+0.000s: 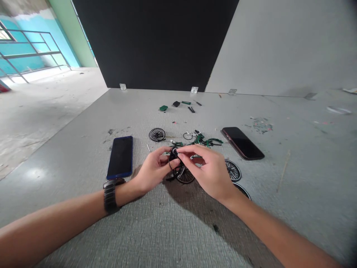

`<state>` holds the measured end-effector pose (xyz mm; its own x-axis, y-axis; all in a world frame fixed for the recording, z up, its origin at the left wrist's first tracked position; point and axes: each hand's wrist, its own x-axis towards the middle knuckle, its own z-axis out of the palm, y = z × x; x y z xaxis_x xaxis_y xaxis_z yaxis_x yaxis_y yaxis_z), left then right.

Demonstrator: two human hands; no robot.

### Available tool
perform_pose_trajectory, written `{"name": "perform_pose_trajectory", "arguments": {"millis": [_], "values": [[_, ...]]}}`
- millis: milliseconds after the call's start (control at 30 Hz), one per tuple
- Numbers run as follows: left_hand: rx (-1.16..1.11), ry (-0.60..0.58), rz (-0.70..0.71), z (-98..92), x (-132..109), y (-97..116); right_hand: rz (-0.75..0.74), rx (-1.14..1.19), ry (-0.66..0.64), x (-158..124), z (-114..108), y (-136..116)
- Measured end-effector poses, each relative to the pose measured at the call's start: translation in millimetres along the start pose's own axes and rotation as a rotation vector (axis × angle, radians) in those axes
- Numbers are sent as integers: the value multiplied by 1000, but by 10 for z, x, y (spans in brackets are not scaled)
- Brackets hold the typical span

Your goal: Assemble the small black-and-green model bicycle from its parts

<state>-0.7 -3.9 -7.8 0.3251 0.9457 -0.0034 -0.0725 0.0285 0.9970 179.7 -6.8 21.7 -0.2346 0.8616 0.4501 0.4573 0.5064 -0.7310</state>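
Note:
My left hand (152, 169), with a dark watch (110, 197) on its wrist, pinches a small black model bicycle part (171, 163) between thumb and fingers. My right hand (213, 171) has its thumb and forefinger pressed together at the top of that part; whatever lies in this pinch is too small to make out. A spoked toy wheel (186, 176) shows just below the fingers, and I cannot tell whether it is joined to the held part. Beyond the hands lies a green and black model bicycle frame (200, 139). Another spoked wheel (157, 134) rests to its left.
A blue-edged phone (120, 157) lies on the left, a dark phone (243, 143) on the right. More wheels (232, 170) sit partly behind my right hand. Small green pieces (163, 108) and black pieces (176, 104) lie farther back, before a black upright panel (158, 44). Scraps (260, 124) are scattered at right.

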Motion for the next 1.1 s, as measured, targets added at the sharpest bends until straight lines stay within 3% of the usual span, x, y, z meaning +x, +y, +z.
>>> {"name": "perform_pose_trajectory", "arguments": {"millis": [767, 1100], "values": [[-92, -37, -8, 15, -5, -17, 217, 247, -62, 12, 6, 29], [-93, -37, -1, 3, -1, -29, 231, 250, -79, -2, 26, 27]]}}
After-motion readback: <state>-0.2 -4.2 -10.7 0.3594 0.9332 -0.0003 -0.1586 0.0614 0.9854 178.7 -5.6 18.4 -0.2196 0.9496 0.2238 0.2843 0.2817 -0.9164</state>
